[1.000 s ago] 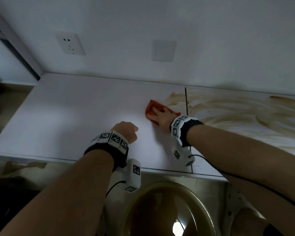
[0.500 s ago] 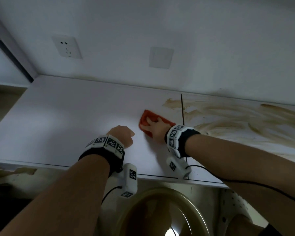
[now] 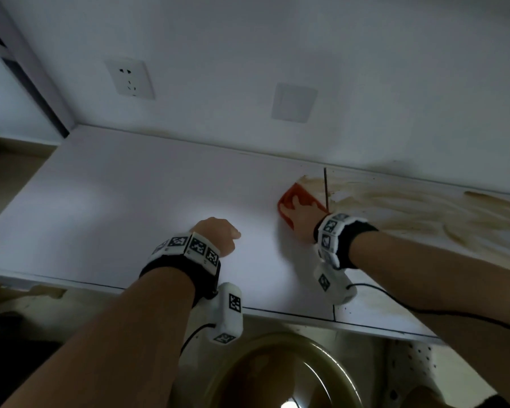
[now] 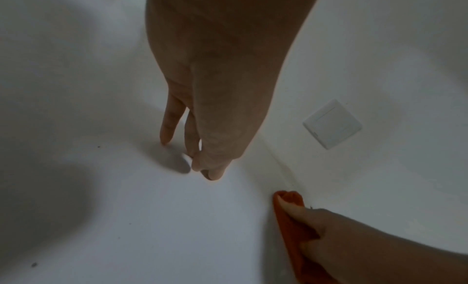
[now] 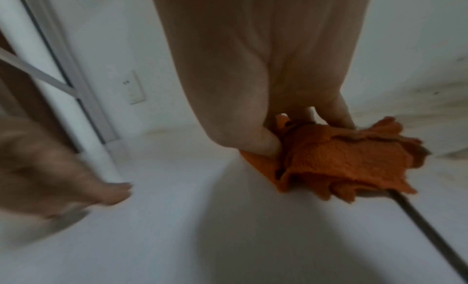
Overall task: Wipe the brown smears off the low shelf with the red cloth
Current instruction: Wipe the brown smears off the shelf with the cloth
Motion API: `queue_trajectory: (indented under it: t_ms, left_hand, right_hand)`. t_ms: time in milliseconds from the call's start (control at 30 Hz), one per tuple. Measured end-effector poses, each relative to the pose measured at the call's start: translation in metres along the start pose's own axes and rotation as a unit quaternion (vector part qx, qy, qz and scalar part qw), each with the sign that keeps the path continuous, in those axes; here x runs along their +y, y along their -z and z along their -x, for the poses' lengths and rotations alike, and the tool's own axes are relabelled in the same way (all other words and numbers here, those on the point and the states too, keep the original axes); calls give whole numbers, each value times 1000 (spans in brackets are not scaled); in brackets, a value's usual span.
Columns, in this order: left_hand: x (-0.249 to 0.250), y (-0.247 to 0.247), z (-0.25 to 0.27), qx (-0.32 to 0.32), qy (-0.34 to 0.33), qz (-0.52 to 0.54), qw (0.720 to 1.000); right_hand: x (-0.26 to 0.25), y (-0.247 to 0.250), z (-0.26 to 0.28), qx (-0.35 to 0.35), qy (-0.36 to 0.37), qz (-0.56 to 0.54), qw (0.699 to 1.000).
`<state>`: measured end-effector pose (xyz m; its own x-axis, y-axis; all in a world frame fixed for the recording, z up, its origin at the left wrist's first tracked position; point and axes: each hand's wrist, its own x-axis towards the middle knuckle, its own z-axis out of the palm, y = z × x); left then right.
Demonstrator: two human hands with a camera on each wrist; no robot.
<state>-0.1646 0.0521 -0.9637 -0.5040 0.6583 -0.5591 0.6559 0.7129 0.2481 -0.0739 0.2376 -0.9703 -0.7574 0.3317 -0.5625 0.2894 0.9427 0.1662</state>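
Note:
The red cloth (image 3: 287, 197) lies bunched on the white low shelf (image 3: 130, 201), just left of the dark seam (image 3: 326, 189) between two panels. My right hand (image 3: 302, 214) presses down on it. In the right wrist view the thumb and fingers (image 5: 341, 116) pinch the crumpled cloth (image 5: 349, 160). Brown smears (image 3: 409, 210) streak the right panel, and a small smear (image 3: 308, 181) touches the cloth's far edge. My left hand (image 3: 215, 235) rests on the clean panel; its fingertips (image 4: 166, 138) touch the surface and hold nothing.
A wall with a power socket (image 3: 129, 79) and a blank plate (image 3: 293, 103) rises right behind the shelf. A grey frame (image 3: 27, 69) stands at the far left. Below the front edge sits a round olive rim (image 3: 277, 346).
My right hand has slid the cloth back toward me and then away to the right, nearer the seam and the smear beside it. The left hand has stayed put.

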Motion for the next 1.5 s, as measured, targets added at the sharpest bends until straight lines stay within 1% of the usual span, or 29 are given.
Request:
queue_trajectory:
  t_ms: [67,133,233,367,500,600,667,767,867,967,1067,1167,1267,1300,1333,1400,1500]
  left_hand:
    - [0,-1,-2,7,5,3,1000]
    - [0,0,-2,12,9,4,1000]
    - [2,-1,-2,10,8,0,1000]
    - [-3,-2,-3,3,6,7,1000]
    - [-4,2,-2,-10,-8,7,1000]
    - [-3,4,-3,-8,-18,1,1000]
    - [-3,4,-2,-8,-17,3,1000]
    - [-3,5,-1,1,-12,11,1000]
    - [-1,6,0,8,-11,8,1000]
    - [1,7,1,4,-11,2,1000]
    - [-1,8,-2,5,-10,9,1000]
    - [-2,11,-6,6,-6,21,1000]
    - [-3,13,-10,0,-5,27,1000]
    - [-3,14,-10,-2,-8,28,1000]
    - [-4,16,-11,-6,-11,29,999]
    - [-7,19,-11,-11,-13,49,999]
    - [-19,25,-6,4,3,104,995]
  right_hand:
    - [-20,0,5,-33,58,-6,998]
    - [-36,6,5,-47,88,-3,995]
    - [-45,19,-2,-46,78,-14,996]
    - [-34,24,-23,-38,69,-22,997]
    - [-4,19,-28,-23,5,-72,997]
    - [6,11,-13,-23,-28,-50,998]
    - [0,6,-2,-27,-19,-14,999]
    - [-19,5,12,-53,33,-24,998]
    - [-31,7,8,-61,47,-59,995]
    - [-35,10,-8,-51,52,-72,995]
    - [-27,15,-25,-38,32,-79,996]
    - [-8,20,-36,-43,13,-70,997]
    - [12,17,-33,-46,-24,-77,996]
    - [13,15,-28,-43,-26,-67,997]
    - [10,13,-21,-39,-24,-52,998]
    - [0,6,-10,-36,9,-33,999]
    - [-19,3,-1,-45,67,-54,995]
